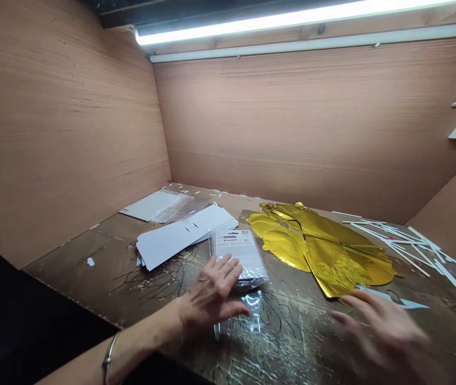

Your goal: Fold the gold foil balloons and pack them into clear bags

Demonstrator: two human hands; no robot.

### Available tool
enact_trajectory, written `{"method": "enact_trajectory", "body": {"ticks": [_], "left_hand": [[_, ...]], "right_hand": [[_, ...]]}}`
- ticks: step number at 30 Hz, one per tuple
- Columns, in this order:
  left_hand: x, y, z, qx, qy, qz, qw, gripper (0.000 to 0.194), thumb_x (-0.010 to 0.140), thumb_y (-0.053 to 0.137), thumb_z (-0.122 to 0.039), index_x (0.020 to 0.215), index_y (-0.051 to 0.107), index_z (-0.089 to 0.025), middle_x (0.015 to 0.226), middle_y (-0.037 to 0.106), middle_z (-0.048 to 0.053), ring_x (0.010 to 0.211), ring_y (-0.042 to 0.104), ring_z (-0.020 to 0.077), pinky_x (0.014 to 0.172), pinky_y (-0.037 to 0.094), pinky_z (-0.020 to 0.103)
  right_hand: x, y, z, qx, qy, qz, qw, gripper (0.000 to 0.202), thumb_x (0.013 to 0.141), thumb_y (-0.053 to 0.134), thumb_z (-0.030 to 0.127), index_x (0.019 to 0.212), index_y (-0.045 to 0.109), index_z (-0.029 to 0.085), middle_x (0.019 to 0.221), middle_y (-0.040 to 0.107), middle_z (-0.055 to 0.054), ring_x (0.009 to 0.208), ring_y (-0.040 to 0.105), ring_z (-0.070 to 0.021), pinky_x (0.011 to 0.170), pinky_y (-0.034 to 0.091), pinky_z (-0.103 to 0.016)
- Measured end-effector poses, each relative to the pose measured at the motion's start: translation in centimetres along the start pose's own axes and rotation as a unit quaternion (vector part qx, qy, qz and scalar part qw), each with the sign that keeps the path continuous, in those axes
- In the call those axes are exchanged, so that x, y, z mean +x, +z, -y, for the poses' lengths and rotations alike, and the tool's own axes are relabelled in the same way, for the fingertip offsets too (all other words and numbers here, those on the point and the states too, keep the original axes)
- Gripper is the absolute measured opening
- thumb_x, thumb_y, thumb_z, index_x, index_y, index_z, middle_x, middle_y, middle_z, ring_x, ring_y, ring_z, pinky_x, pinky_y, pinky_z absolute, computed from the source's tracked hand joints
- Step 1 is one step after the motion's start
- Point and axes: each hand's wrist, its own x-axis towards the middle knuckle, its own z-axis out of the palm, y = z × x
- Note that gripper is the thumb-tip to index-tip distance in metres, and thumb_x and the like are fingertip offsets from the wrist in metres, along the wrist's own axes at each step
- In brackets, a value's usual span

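My left hand lies with fingers spread over the near left part of a stack of clear-bagged printed cards. The flap of a clear plastic bag shows on the table just below the stack. Off to the right, my right hand is smeared by motion, close to the near edge of a pile of gold foil balloons. A pale blue piece sticks out beyond that hand, partly hidden by it. Whether the right fingers grip anything is too blurred to see.
White paper cards are stacked to the left, with clear plastic bags behind them. Thin dark ties lie scattered in front. White sticks are strewn at the right. Wooden panels enclose the table under a light tube.
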Motion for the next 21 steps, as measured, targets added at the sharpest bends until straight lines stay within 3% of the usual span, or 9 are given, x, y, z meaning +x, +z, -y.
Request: {"method": "enact_trajectory", "body": {"ticks": [2,5,8,11,16,21], "left_hand": [[0.1,0.7,-1.6,0.046,-0.037,0.009,0.998,0.048,0.077,0.046,-0.048,0.103,0.050,-0.008,0.109,0.054,0.019,0.108,0.044,0.0347,0.086,0.033,0.054],[0.7,1.5,-2.7,0.091,-0.070,0.034,0.993,0.024,0.081,0.042,-0.023,0.099,0.052,-0.010,0.113,0.051,0.017,0.113,0.038,0.0344,0.089,0.029,0.055],[1.3,1.5,-2.4,0.073,-0.065,0.057,0.994,0.046,0.078,0.046,-0.042,0.112,0.045,-0.011,0.125,0.040,0.018,0.120,0.026,0.0376,0.091,0.024,0.058],[1.7,1.6,-1.5,0.056,-0.073,0.095,0.991,0.068,0.073,0.044,-0.056,0.123,0.035,-0.010,0.131,0.032,0.021,0.122,0.021,0.0396,0.092,0.019,0.061],[1.5,2.6,-1.0,0.055,-0.085,0.142,0.985,0.057,0.079,0.041,-0.039,0.125,0.030,-0.008,0.133,0.028,0.022,0.123,0.017,0.0388,0.093,0.016,0.061],[0.8,2.6,-0.7,0.040,-0.055,0.122,0.990,0.054,0.073,0.042,-0.014,0.125,0.031,-0.010,0.132,0.031,0.019,0.123,0.019,0.0370,0.094,0.018,0.060]], "right_hand": [[2.3,2.4,2.4,0.022,-0.027,0.067,0.997,0.029,0.076,0.050,0.046,0.083,0.058,0.019,0.086,0.058,-0.008,0.077,0.051,-0.0201,0.068,0.038,-0.033],[4.9,5.0,6.4,0.021,-0.005,0.149,0.989,0.023,0.073,0.056,0.043,0.071,0.057,0.020,0.074,0.058,-0.004,0.068,0.050,-0.0199,0.063,0.032,-0.032],[5.7,6.0,8.4,0.002,0.021,0.171,0.985,0.014,0.076,0.052,0.027,0.065,0.055,0.019,0.066,0.058,-0.004,0.064,0.050,-0.0194,0.061,0.028,-0.031],[5.5,6.3,8.2,-0.009,0.028,0.173,0.984,0.015,0.073,0.048,0.012,0.062,0.055,0.019,0.064,0.058,-0.003,0.062,0.050,-0.0179,0.059,0.025,-0.030],[4.7,6.8,6.9,0.070,0.052,0.166,0.982,0.020,0.076,0.044,0.013,0.059,0.053,0.019,0.060,0.058,0.000,0.061,0.051,-0.0141,0.058,0.026,-0.025],[3.8,6.6,5.8,0.169,0.058,0.191,0.965,0.020,0.079,0.040,0.017,0.064,0.053,0.018,0.062,0.058,-0.001,0.061,0.053,-0.0135,0.057,0.031,-0.023]]}}
